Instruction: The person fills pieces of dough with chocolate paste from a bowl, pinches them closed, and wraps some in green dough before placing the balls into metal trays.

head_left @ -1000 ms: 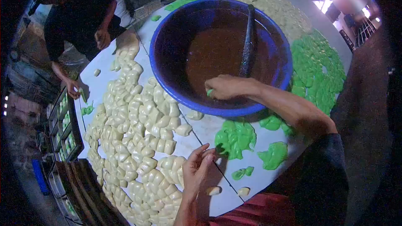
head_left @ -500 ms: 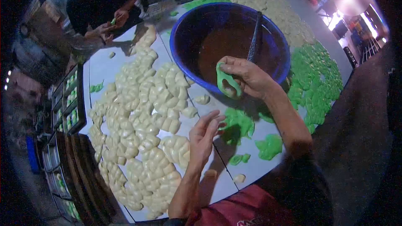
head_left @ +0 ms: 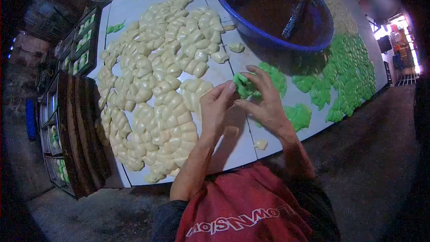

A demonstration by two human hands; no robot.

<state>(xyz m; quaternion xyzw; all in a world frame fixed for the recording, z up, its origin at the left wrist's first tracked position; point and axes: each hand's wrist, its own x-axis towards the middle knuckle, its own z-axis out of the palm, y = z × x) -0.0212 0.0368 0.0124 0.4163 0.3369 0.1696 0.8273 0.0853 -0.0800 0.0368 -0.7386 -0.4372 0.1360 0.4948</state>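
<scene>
My left hand (head_left: pixel 216 107) is raised over the white table (head_left: pixel 228 152), its thumb and forefinger pinched at the left edge of a soft green piece (head_left: pixel 244 86). At that piece's right side is my right hand (head_left: pixel 264 101), its fingers bent around it. Beneath and behind my hands lie flat green pieces (head_left: pixel 298 116). Many glossy cream-coloured pieces (head_left: pixel 165 94) cover the table on the left. What lies between my fingertips is partly hidden.
A blue basin (head_left: pixel 268 38) with brown liquid and a long-handled tool (head_left: pixel 295 18) stands behind my hands. More green pieces (head_left: pixel 351 78) spread at the right. Trays (head_left: pixel 83 40) holding green and cream pieces stand at the left.
My right hand has come down and left with the green piece, meeting my left hand. The view has tilted downward, and the person across the table is out of view.
</scene>
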